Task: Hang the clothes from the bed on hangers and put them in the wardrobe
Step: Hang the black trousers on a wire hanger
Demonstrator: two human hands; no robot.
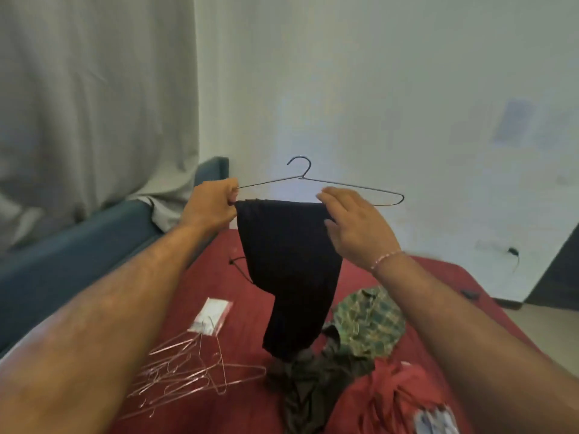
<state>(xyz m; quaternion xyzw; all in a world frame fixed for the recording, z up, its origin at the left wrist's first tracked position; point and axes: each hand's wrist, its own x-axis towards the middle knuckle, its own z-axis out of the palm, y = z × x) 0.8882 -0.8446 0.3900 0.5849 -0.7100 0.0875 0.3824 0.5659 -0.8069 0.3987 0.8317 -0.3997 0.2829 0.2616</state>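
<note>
Hanging folded over a wire hanger (pixel 344 186), black trousers (pixel 288 261) drop between both hands above the bed (pixel 238 277). The left hand (pixel 210 205) pinches the hanger's nine-o'clock end; the right hand (pixel 357 223), fingers loosely extended, seemingly touches the cloth's three-o'clock edge.

A home bedroom; red-sheeted bed (pixel 225 277); grey curtain (pixel 94 104); plain wall (pixel 376 73).

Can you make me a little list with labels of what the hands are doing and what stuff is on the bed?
left hand: grips the wire hanger at its left end
right hand: fingers straight, touching the black garment
black garment: draped over the hanger's bottom bar
on the red bed: spare hangers, green patterned garment, dark olive garment
wardrobe: not in view
</note>
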